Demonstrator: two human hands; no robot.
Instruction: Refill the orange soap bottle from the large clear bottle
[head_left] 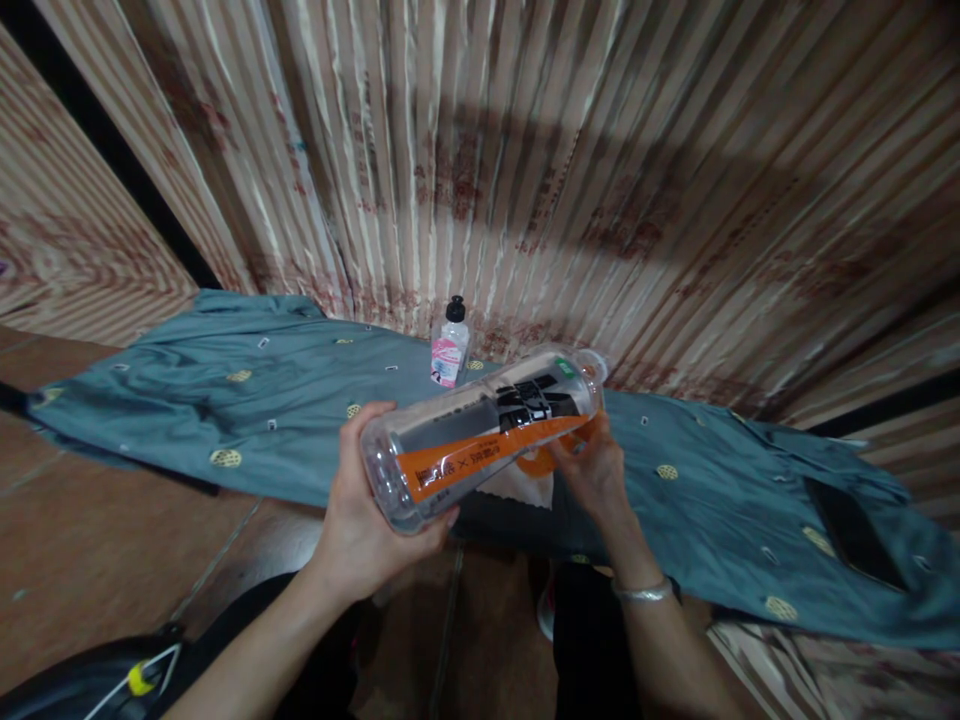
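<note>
A large clear plastic bottle (487, 425) with an orange, black and green label is held tilted over the cloth, its base to the left and its neck end up to the right. My left hand (360, 520) wraps around the base end. Against the lower side near the neck end, my right hand (596, 470) grips the bottle, its fingers partly hidden behind it. An orange curved thing (536, 462) shows below the bottle beside my right fingers; I cannot make out what it is. Under it lies a pale scalloped-edged piece (517, 490), perhaps a wipe or paper.
Behind the large bottle stands a small clear bottle (450, 345) with a black cap and pink label. A dark phone (855, 535) lies at the right on the green patterned cloth (255, 400). Striped curtain-like sheeting (465, 150) rises directly behind. Dark poles cross both sides.
</note>
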